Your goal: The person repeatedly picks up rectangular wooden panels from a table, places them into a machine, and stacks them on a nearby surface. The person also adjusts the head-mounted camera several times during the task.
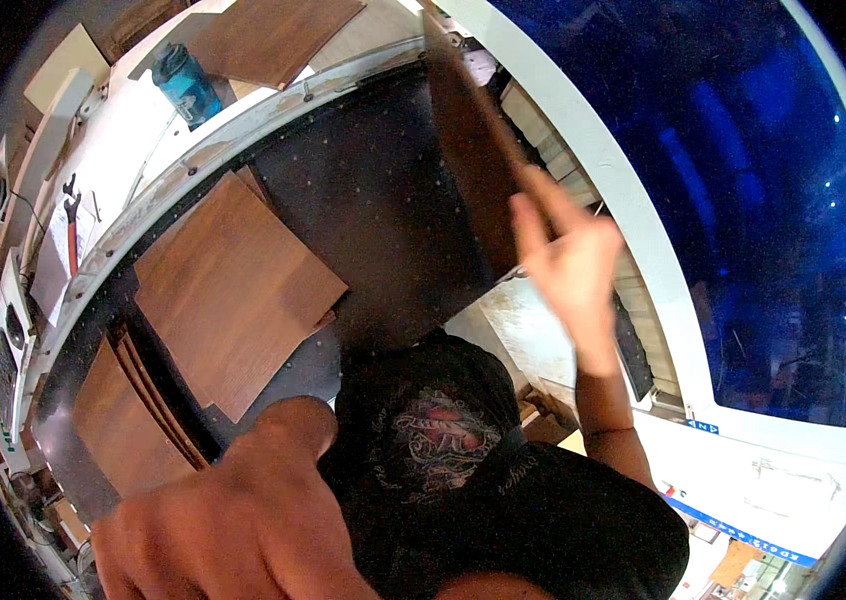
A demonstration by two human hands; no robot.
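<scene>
Where panels [233, 290] lie, tilted board [473, 150].

Brown wooden panels [233, 290] lie on the dark perforated bed [373, 190].

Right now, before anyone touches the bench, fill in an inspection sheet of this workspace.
Surface: black perforated machine bed, dusty.
Job's things: flat square brown wooden panels overlapping on the bed; a stack of similar brown panels nearer the left hand.
Clutter: teal plastic bottle and red-handled metal tool on the white side bench.
Fingers: left hand blurred, low over the near edge, grip unclear; right hand not in view.
Cables: nothing seen clearly.
Surroundings: a person in a black cap; that person's raised hand holds a dark upright wooden board; blue tinted machine lid.
</scene>
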